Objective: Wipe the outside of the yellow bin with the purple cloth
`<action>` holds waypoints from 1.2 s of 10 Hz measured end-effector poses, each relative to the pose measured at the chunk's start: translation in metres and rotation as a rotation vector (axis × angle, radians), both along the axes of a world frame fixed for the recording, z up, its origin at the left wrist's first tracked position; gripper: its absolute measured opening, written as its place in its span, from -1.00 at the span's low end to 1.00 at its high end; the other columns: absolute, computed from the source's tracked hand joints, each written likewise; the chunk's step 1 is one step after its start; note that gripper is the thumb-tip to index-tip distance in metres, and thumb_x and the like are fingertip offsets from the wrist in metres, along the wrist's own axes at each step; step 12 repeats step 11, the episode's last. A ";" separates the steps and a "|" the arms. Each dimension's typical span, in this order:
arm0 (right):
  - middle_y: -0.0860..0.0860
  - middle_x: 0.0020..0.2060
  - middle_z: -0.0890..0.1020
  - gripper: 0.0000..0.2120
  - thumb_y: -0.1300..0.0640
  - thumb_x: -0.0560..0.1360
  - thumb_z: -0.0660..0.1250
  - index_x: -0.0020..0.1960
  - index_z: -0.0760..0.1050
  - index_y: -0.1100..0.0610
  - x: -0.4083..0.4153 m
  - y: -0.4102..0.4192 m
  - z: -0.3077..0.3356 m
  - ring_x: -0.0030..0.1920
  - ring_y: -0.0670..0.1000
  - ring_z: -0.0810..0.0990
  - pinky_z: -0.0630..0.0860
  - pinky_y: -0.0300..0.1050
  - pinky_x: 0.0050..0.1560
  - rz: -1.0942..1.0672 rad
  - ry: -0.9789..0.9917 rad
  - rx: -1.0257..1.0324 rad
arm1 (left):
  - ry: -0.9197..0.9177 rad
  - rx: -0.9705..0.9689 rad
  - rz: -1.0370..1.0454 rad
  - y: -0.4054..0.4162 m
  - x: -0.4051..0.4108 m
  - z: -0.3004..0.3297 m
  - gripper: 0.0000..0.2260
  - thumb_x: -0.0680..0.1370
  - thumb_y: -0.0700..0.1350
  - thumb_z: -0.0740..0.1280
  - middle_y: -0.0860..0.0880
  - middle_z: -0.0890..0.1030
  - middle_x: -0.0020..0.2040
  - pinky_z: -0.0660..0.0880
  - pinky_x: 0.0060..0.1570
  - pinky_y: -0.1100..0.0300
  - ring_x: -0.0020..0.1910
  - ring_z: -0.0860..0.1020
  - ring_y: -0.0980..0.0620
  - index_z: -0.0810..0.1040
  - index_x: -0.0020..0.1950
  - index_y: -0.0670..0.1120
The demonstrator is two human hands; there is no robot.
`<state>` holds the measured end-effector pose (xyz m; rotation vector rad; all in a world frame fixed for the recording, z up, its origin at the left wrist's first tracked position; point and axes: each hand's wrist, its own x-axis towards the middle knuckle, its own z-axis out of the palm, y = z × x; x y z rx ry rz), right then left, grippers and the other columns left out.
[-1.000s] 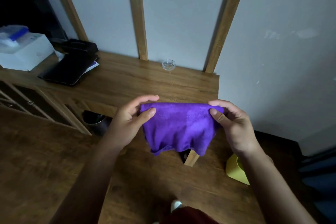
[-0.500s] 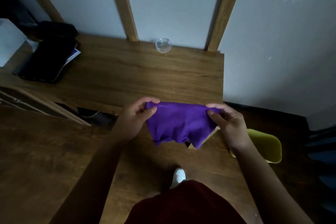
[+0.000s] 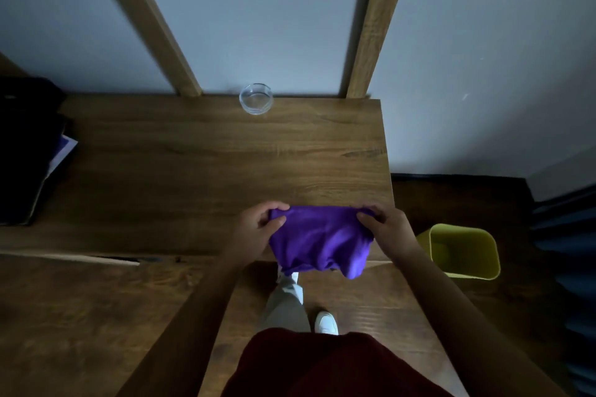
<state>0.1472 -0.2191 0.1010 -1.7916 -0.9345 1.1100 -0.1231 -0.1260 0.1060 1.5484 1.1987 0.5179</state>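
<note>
Hands are holding the purple cloth (image 3: pixel 322 240) stretched between them, above the near edge of a wooden desk (image 3: pixel 225 164). We are pinching its upper left corner with our left hand (image 3: pixel 258 226), thumb over the fabric and fingers curled behind, and its upper right corner with our right hand (image 3: pixel 385 229) the same way. The cloth's long axis is running left to right between our hands, and its loose lower part is hanging down toward the floor.

We are judging that we are still readying the cloth, not yet wiping. The yellow bin (image 3: pixel 464 251) is standing upright on the dark floor, well to the right of the desk, its open mouth pointing up; something pale may be lying inside, though the light is too dim to say. Next we are needing to lower the cloth to the bin's outer wall.

A small glass dish (image 3: pixel 256 98) is sitting at the desk's far edge.
</note>
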 end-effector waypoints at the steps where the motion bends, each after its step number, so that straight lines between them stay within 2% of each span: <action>1: -0.19 0.01 0.70 -0.71 0.28 0.61 0.35 0.05 0.67 -0.12 0.003 0.034 -0.022 0.08 -0.11 0.66 0.59 -0.16 0.08 -0.006 -0.051 -0.072 | 0.051 0.025 -0.024 0.040 0.004 -0.025 -0.75 0.58 -0.26 0.40 0.14 0.68 0.01 0.51 -0.07 0.40 -0.04 0.64 0.24 0.64 0.12 0.09; 2: -0.17 0.01 0.69 -0.73 0.24 0.60 0.37 0.05 0.65 -0.14 0.006 0.066 -0.042 0.11 -0.04 0.66 0.60 -0.01 0.18 -0.053 -0.087 -0.162 | 0.107 0.051 -0.062 0.071 0.014 -0.046 -0.79 0.57 -0.29 0.40 0.10 0.67 -0.03 0.44 -0.10 0.49 -0.11 0.60 0.37 0.66 0.15 -0.05; 3: -0.11 0.08 0.71 -0.72 0.24 0.59 0.39 0.12 0.66 -0.13 0.008 0.093 -0.058 0.16 -0.02 0.65 0.56 -0.02 0.22 -0.097 -0.171 -0.198 | 0.159 0.076 -0.093 0.095 0.025 -0.065 -0.80 0.54 -0.29 0.43 0.10 0.68 -0.05 0.40 -0.10 0.48 -0.16 0.57 0.41 0.68 0.13 -0.10; 4: -0.07 0.12 0.71 -0.73 0.25 0.58 0.38 0.21 0.66 -0.02 0.007 0.114 -0.069 0.16 -0.04 0.64 0.48 -0.16 0.17 -0.117 -0.263 -0.253 | 0.215 0.099 -0.127 0.117 0.030 -0.077 -0.78 0.54 -0.29 0.41 0.02 0.70 -0.02 0.39 -0.10 0.51 -0.19 0.55 0.35 0.68 0.15 -0.10; 5: -0.12 0.09 0.72 -0.74 0.18 0.56 0.38 0.17 0.67 -0.09 0.003 0.127 -0.077 0.11 -0.01 0.67 0.47 -0.19 0.09 -0.088 -0.382 -0.303 | 0.268 0.156 -0.191 0.134 0.036 -0.086 -0.77 0.55 -0.31 0.40 -0.09 0.71 -0.04 0.31 -0.13 0.60 -0.12 0.52 0.10 0.68 0.17 -0.14; 6: -0.07 0.16 0.71 -0.74 0.13 0.58 0.36 0.22 0.65 -0.10 0.001 0.134 -0.084 0.14 0.07 0.67 0.50 -0.11 0.09 -0.038 -0.516 -0.338 | 0.306 0.219 -0.278 0.146 0.040 -0.098 -0.76 0.55 -0.31 0.40 -0.04 0.72 0.03 0.30 -0.10 0.63 -0.23 0.47 0.25 0.68 0.19 -0.14; 7: -0.07 0.21 0.68 -0.74 0.11 0.59 0.35 0.23 0.65 -0.10 0.001 0.138 -0.089 0.15 0.08 0.66 0.48 -0.11 0.06 0.010 -0.605 -0.327 | 0.341 0.261 -0.335 0.153 0.043 -0.108 -0.76 0.56 -0.31 0.40 -0.06 0.73 0.05 0.35 -0.08 0.57 -0.32 0.49 0.28 0.67 0.21 -0.14; 8: -0.07 0.22 0.66 -0.78 0.10 0.60 0.34 0.20 0.65 -0.08 0.004 0.138 -0.097 0.16 0.06 0.64 0.53 -0.05 0.08 0.062 -0.655 -0.330 | 0.419 0.300 -0.384 0.153 0.044 -0.116 -0.75 0.58 -0.22 0.41 0.00 0.67 0.13 0.48 -0.01 0.32 -0.10 0.61 0.12 0.64 0.25 -0.05; 9: 0.02 0.21 0.65 -0.78 0.10 0.57 0.37 0.17 0.69 -0.03 0.004 0.136 -0.102 0.25 0.15 0.55 0.49 0.08 0.21 0.113 -0.825 -0.310 | 0.523 0.347 -0.402 0.151 0.042 -0.118 -0.74 0.59 -0.14 0.41 -0.03 0.60 0.20 0.43 -0.12 0.27 -0.15 0.60 0.08 0.62 0.28 0.00; 10: 0.04 0.26 0.61 -0.76 0.06 0.57 0.35 0.20 0.67 -0.05 0.004 0.134 -0.104 0.31 0.17 0.49 0.41 0.10 0.29 0.158 -0.911 -0.325 | 0.590 0.414 -0.451 0.149 0.040 -0.117 -0.72 0.59 -0.08 0.40 -0.09 0.55 0.29 0.54 -0.05 0.18 0.03 0.64 0.00 0.60 0.31 0.01; 11: 0.03 0.34 0.55 -0.70 0.02 0.59 0.30 0.30 0.61 -0.08 0.006 0.138 -0.100 0.38 0.14 0.43 0.36 0.09 0.36 0.217 -0.896 -0.363 | 0.618 0.457 -0.474 0.151 0.041 -0.109 -0.69 0.61 -0.03 0.37 -0.12 0.50 0.37 0.57 0.09 0.06 0.26 0.57 -0.06 0.57 0.36 0.02; 12: 0.03 0.34 0.55 -0.70 0.02 0.59 0.30 0.30 0.61 -0.08 0.006 0.138 -0.100 0.38 0.14 0.43 0.36 0.09 0.36 0.217 -0.896 -0.363 | 0.618 0.457 -0.474 0.151 0.041 -0.109 -0.69 0.61 -0.03 0.37 -0.12 0.50 0.37 0.57 0.09 0.06 0.26 0.57 -0.06 0.57 0.36 0.02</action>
